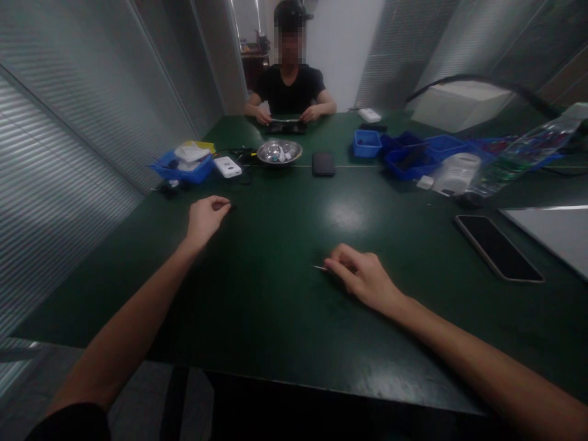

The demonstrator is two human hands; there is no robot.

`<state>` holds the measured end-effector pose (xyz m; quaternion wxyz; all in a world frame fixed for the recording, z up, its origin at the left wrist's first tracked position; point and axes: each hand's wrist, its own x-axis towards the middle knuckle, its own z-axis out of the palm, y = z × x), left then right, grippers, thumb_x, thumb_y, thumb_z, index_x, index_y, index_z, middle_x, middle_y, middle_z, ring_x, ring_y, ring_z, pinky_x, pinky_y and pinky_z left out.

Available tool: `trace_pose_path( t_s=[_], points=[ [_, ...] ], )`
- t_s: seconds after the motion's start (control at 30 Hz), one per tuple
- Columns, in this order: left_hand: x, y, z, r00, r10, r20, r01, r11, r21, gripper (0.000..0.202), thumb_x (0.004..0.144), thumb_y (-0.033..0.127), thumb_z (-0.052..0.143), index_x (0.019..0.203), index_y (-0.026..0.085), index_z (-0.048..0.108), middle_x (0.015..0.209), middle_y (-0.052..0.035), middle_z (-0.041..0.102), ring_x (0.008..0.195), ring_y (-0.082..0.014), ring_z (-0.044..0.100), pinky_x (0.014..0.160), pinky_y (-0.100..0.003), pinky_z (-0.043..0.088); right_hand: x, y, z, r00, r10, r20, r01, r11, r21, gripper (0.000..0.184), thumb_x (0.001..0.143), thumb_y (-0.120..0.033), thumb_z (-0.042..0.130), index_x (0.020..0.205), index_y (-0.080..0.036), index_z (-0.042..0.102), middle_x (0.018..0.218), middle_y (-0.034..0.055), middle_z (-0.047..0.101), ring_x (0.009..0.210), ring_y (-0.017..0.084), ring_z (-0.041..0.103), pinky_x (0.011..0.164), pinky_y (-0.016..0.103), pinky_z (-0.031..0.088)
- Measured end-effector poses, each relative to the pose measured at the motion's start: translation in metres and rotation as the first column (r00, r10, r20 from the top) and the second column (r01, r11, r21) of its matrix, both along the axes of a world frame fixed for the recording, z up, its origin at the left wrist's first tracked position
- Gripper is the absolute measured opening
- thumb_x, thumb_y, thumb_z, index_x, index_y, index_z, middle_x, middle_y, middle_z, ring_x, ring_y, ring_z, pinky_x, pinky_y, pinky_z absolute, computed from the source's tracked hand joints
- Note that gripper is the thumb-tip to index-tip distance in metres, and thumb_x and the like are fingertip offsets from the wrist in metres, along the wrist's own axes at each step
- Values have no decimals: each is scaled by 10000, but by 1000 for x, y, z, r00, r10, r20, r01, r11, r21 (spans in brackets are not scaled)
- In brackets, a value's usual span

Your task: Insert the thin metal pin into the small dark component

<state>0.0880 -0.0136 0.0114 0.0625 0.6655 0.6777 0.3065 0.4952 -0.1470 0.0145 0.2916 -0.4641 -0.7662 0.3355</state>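
Note:
My left hand [206,219] is over the left side of the green table [275,288], its fingers pinched together. A small dark piece [233,207] shows at the fingertips, too blurred to name. Nearer to me and to the right, my right hand [361,269] is closed on a thin, pale, pointed stick [320,267] that sticks out to the left. The stick's other end is hidden in the fingers. A white device with a small round mark [228,166] lies just beyond my left hand.
Beyond lie a blue bin [197,171], a metal bowl [279,152] holding small items, a black flat square [323,164] and blue trays [404,159]. A phone [498,248] and a plastic bottle [523,150] are on the right. Across the table sits a person [290,89], both hands on a dark object.

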Motion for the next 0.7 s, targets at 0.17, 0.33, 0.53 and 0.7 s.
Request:
trace_pose_path(
  t_s=[0.17, 0.33, 0.53, 0.7],
  points=[
    [3, -1, -6, 1000, 14, -12, -14, 1000, -23, 240, 912, 323, 681, 1096, 218, 793, 1053, -73, 793, 957, -244, 740, 875, -346, 561, -1, 0, 2, 1000, 5, 7, -5, 1000, 5, 279, 1045, -435, 547, 897, -203, 595, 639, -42, 543, 521, 104, 493, 519, 236, 361],
    [-2, 1, -7, 998, 32, 47, -30, 999, -37, 241, 878, 356, 720, 1063, 226, 803, 1059, -77, 794, 982, -266, 734, 914, -379, 544, -1, 0, 3, 1000, 12, 18, -13, 1000, 17, 288, 1046, -439, 542, 893, -202, 601, 634, -38, 546, 514, 106, 488, 511, 241, 354],
    [-8, 8, -13, 940, 141, 310, -103, 986, -134, 317, 778, 391, 792, 1026, 195, 810, 1049, -103, 792, 949, -266, 733, 848, -359, 551, -1, 0, 3, 1000, 17, 20, -17, 999, 34, 295, 1039, -440, 538, 865, -207, 587, 648, -28, 570, 515, 108, 495, 506, 240, 364],
    [-10, 12, -19, 926, 157, 344, -116, 984, -138, 353, 747, 433, 789, 1001, 191, 815, 1017, -109, 790, 950, -271, 717, 857, -368, 537, -1, 0, 2, 999, 18, 35, -20, 999, 43, 292, 1040, -434, 536, 868, -205, 593, 647, -31, 564, 522, 107, 505, 517, 244, 366]
  ],
)
